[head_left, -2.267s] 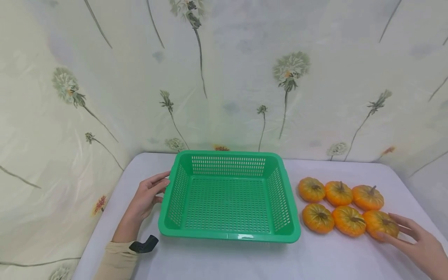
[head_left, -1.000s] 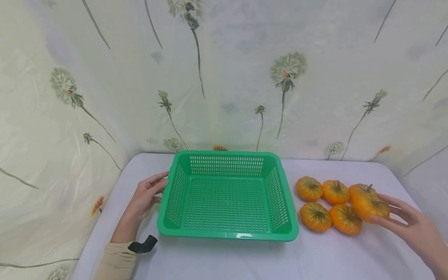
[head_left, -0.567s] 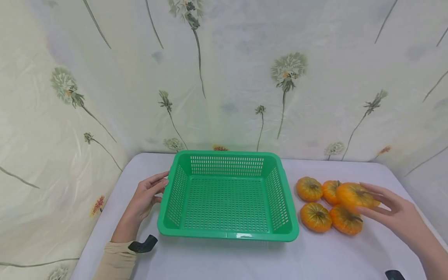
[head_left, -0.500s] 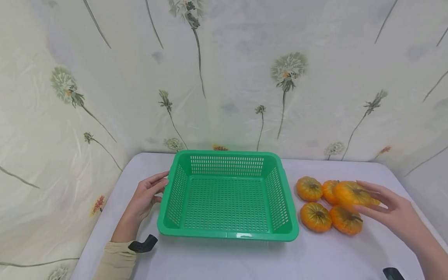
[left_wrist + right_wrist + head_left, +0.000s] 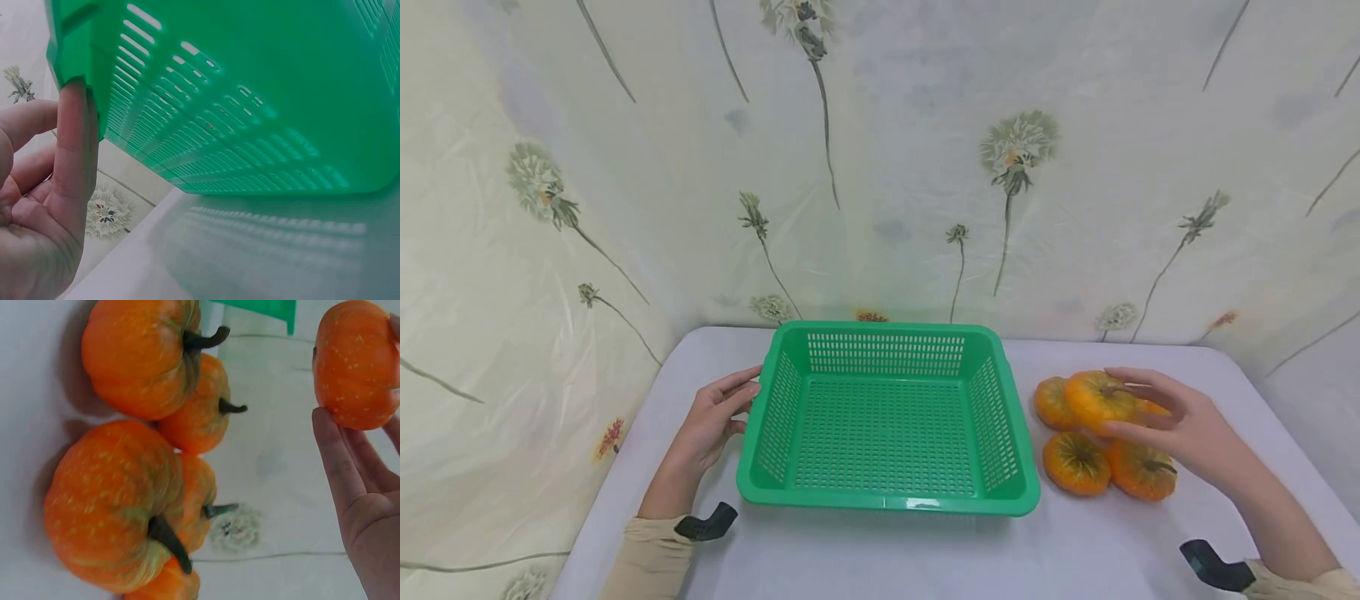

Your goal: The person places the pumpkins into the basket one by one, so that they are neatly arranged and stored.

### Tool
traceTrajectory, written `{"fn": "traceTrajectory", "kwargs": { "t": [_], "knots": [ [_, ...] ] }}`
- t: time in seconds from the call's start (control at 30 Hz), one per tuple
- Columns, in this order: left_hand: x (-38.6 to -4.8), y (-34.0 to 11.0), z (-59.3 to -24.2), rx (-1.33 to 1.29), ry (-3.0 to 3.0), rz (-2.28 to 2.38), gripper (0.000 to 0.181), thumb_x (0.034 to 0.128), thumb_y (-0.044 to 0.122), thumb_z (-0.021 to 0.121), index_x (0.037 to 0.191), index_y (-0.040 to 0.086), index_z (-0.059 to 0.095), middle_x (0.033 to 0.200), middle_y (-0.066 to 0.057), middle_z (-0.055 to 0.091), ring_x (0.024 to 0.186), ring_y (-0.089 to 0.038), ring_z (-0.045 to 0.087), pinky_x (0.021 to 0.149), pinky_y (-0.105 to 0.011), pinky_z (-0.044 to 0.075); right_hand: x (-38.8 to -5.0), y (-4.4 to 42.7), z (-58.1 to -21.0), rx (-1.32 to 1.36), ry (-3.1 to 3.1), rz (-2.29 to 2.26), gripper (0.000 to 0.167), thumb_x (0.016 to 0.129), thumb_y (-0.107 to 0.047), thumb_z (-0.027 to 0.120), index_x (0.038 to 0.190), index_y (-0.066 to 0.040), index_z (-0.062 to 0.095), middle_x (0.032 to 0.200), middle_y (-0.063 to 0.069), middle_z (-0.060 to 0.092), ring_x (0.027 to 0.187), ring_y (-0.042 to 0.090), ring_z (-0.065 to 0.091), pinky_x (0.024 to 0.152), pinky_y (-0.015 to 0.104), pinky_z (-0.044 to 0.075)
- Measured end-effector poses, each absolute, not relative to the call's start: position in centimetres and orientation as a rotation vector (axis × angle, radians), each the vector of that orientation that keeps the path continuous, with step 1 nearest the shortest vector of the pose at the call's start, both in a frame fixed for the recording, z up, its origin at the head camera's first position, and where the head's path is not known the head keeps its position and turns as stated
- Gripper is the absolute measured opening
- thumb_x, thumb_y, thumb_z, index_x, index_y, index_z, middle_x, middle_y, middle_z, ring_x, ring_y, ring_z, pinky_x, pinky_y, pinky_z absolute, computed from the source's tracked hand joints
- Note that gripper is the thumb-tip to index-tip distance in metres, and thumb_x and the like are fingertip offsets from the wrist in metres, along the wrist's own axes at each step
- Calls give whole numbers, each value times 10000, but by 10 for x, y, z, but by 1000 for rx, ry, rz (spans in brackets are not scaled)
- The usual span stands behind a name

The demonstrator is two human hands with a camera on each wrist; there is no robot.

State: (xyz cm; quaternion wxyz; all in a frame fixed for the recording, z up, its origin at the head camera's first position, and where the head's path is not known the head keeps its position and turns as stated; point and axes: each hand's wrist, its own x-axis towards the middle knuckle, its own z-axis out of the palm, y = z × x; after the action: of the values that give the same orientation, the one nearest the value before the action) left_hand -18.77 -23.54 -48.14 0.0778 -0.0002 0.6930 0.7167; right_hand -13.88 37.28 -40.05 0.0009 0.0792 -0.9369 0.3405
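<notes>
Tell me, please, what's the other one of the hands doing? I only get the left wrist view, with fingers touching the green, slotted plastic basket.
Observer: The right hand is holding a round, ribbed orange pumpkin.
Operator: Ooh! Are there any more like it?
Observer: Yes, the right wrist view shows five other orange pumpkins, bunched close together.
Operator: Is the held one over my basket now?
Observer: No, the head view shows it off to the right of the basket.
</notes>
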Motion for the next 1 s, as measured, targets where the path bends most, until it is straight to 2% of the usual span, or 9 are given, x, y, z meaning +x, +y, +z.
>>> {"fn": "traceTrajectory", "kwargs": {
  "t": [0.13, 0.27, 0.4, 0.47, 0.5, 0.6, 0.7, 0.83, 1.0],
  "knots": [
    [-187, -236, -482, -4, 2058, 2161, 570, 1034, 242, 659, 1515, -1, 473, 980, 96, 745, 781, -44, 707, 576, -199, 623, -143, 357, -393, 282, -2968, 1085, 670, 915, -346, 808, 1505, -226, 512, 1440, -61, 555, 1261, 46, 542, 853, 114, 569],
    [-186, -236, -481, -6, 2041, 2173, 571, 1034, 236, 658, 1517, -4, 469, 984, 101, 747, 781, -40, 706, 571, -193, 619, -148, 341, -387, 313, -2994, 1128, 675, 910, -388, 806, 1503, -252, 511, 1487, 98, 553, 1327, 342, 542, 876, 284, 648],
    [-186, -235, -480, -3, 2030, 2182, 567, 1036, 227, 654, 1520, -2, 466, 976, 105, 745, 775, -33, 698, 557, -175, 604, -154, 327, -384, 389, -2978, 1132, 643, 904, -369, 817, 1478, -292, 538, 1465, 44, 582, 1275, 64, 551, 940, 438, 639],
    [-186, -235, -480, 3, 2028, 2184, 565, 1036, 224, 654, 1520, -2, 468, 976, 104, 745, 774, -33, 696, 555, -174, 602, -156, 320, -382, 428, -2970, 1120, 626, 904, -364, 817, 1467, -305, 549, 1454, 15, 592, 1258, 34, 548, 998, 497, 612],
    [-186, -235, -480, 6, 2027, 2185, 566, 1037, 224, 654, 1520, -4, 466, 979, 104, 745, 775, -35, 697, 557, -177, 604, -157, 317, -382, 445, -2971, 1136, 623, 910, -362, 812, 1469, -307, 544, 1458, 20, 588, 1282, 74, 562, 999, 521, 608],
    [-186, -234, -480, 9, 2026, 2187, 564, 1038, 219, 651, 1520, -7, 465, 984, 98, 746, 772, -40, 701, 562, -188, 614, -161, 307, -378, 467, -2981, 1266, 631, 919, -351, 804, 1481, -306, 522, 1500, 70, 550, 1354, 388, 571, 727, 473, 663],
    [-187, -233, -480, -1, 2028, 2188, 555, 1039, 214, 648, 1517, -4, 469, 987, 95, 747, 770, -43, 706, 567, -195, 621, -166, 299, -376, 480, -2991, 1348, 642, 923, -356, 798, 1491, -304, 503, 1527, 119, 518, 1343, 535, 542, 686, 431, 671],
    [-187, -233, -479, -21, 2029, 2186, 544, 1038, 215, 650, 1512, 8, 480, 979, 99, 747, 769, -42, 704, 562, -191, 616, -173, 289, -374, 532, -2978, 1357, 657, 911, -355, 811, 1491, -285, 510, 1531, 84, 517, 1355, 479, 554, 991, 549, 611],
    [-186, -233, -479, -23, 2026, 2186, 544, 1036, 218, 654, 1510, 11, 485, 963, 98, 746, 762, -40, 699, 553, -183, 607, -181, 276, -372, 557, -2971, 1416, 670, 888, -365, 833, 1478, -283, 526, 1547, 35, 500, 1394, 414, 525, 1030, 538, 594]
  ]
}}
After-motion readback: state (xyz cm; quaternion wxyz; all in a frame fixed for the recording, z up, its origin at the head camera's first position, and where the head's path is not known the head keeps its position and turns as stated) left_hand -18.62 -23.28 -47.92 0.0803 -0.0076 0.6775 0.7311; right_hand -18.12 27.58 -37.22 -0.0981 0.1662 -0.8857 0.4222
